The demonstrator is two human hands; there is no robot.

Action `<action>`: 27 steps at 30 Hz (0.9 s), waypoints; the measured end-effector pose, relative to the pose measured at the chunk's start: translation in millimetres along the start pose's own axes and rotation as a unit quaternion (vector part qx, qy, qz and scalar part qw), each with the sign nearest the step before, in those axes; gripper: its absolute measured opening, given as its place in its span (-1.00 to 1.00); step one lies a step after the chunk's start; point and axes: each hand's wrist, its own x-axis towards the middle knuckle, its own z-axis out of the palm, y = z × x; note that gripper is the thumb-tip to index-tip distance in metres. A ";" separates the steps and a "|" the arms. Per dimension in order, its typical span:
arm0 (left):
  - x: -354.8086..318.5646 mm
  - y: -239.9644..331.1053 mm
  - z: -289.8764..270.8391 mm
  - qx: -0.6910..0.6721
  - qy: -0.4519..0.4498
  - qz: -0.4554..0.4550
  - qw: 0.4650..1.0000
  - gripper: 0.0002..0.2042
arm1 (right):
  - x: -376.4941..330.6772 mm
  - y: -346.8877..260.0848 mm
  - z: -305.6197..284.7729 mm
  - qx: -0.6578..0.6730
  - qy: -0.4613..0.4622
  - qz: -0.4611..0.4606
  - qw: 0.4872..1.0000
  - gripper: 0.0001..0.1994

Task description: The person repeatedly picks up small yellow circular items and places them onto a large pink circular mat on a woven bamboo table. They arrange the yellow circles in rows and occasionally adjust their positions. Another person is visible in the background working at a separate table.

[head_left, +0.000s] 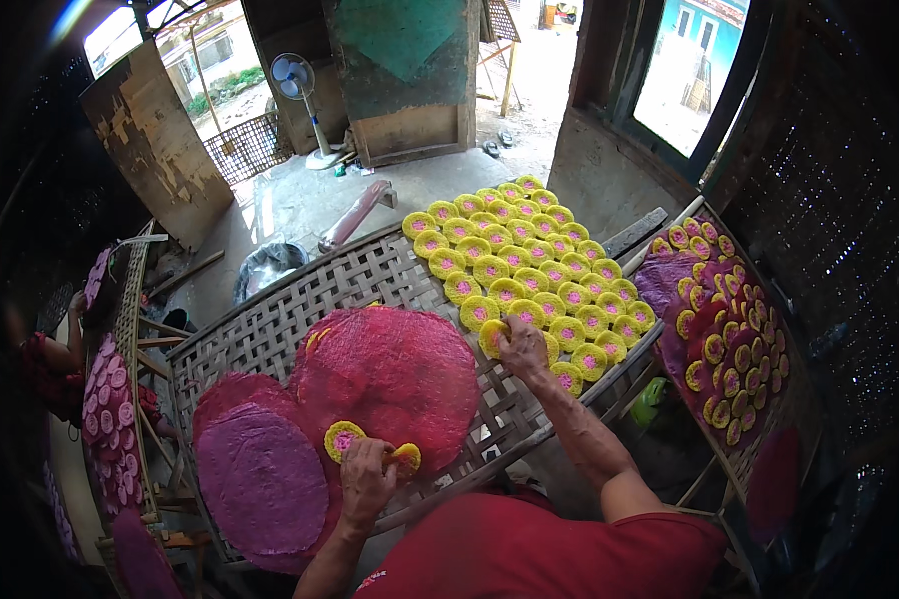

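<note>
My left hand (370,477) is closed on a round yellow cracker (406,460) with a pink middle, just above the large red sheet (400,369). Another such cracker (344,439) shows at the thumb side of that hand, and whether it is gripped too is unclear. Farther right, my right hand (522,349) pinches a yellow cracker (490,339) at the near left corner of the laid-out crackers (514,256). Those lie flat in close rows on a woven bamboo rack (370,268). Left of the red sheet lies a purple oval sheet (260,479).
At the right, a second rack carries red and purple sheets with more yellow crackers (742,357). Pink crackers (110,404) cover a rack at the left, where another person's arm (70,344) shows. A standing fan (305,100) and a metal basin (270,268) are beyond my rack.
</note>
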 end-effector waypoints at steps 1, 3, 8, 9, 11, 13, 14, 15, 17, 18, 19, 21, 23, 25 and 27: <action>0.6 2.9 -0.9 -0.001 0.008 0.001 1.000 -0.73 | 0.4 1.0 -1.0 -0.013 0.010 -0.016 1.000 -0.66; 1.1 8.4 -3.4 -0.027 0.007 -0.013 1.000 -0.74 | -0.7 0.3 -4.1 -0.047 0.038 -0.049 0.997 -0.66; 2.8 23.9 -18.7 -0.158 0.010 -0.062 0.985 -0.74 | -30.8 -26.7 -17.2 -0.099 0.178 -0.116 0.972 -0.70; 4.7 28.8 -22.1 -0.175 0.022 -0.067 0.982 -0.74 | -43.8 -37.0 -18.6 -0.070 0.186 -0.135 0.971 -0.70; 10.3 41.0 -27.1 -0.215 0.025 -0.101 0.971 -0.74 | -79.1 -59.4 -23.5 0.077 0.024 -0.039 0.996 -0.69; 19.3 58.6 -22.0 -0.232 0.040 -0.064 0.970 -0.71 | -106.3 -76.0 -33.0 0.277 -0.327 0.114 0.896 -0.45; 24.6 67.8 -16.6 -0.234 0.034 -0.038 0.971 -0.68 | -114.6 -83.2 -33.9 0.355 -0.379 0.205 0.830 -0.45; 28.0 74.3 -12.7 -0.236 0.030 -0.011 0.971 -0.65 | -121.3 -87.1 -34.5 0.458 -0.431 0.262 0.732 -0.46; 35.3 78.3 -3.8 -0.207 -0.022 0.138 0.968 -0.50 | -118.5 -83.1 -36.0 0.505 -0.357 0.283 0.733 -0.46; 34.4 74.4 -1.6 -0.226 -0.060 0.130 0.963 -0.41 | -116.0 -78.2 -35.8 0.554 -0.329 0.269 0.716 -0.47; 34.1 65.6 -0.6 -0.199 -0.030 0.114 0.973 -0.42 | -109.5 -72.0 -33.2 0.520 -0.279 0.270 0.761 -0.51; 33.2 35.2 -0.8 -0.141 0.031 0.079 0.986 -0.44 | -96.1 -50.3 -34.2 0.399 -0.213 0.193 0.871 -0.58; 24.8 -2.2 -2.6 0.013 0.088 -0.020 0.996 -0.45 | -85.6 -31.3 -33.5 0.273 -0.160 0.142 0.938 -0.63; 13.7 -38.7 -8.4 0.060 0.073 -0.077 0.993 -0.45 | -77.8 -16.1 -31.1 0.161 -0.121 0.130 0.971 -0.67; -1.1 -56.9 -7.0 0.086 0.067 -0.091 0.990 -0.44 | -74.3 -3.9 -27.5 0.098 -0.091 0.117 0.984 -0.71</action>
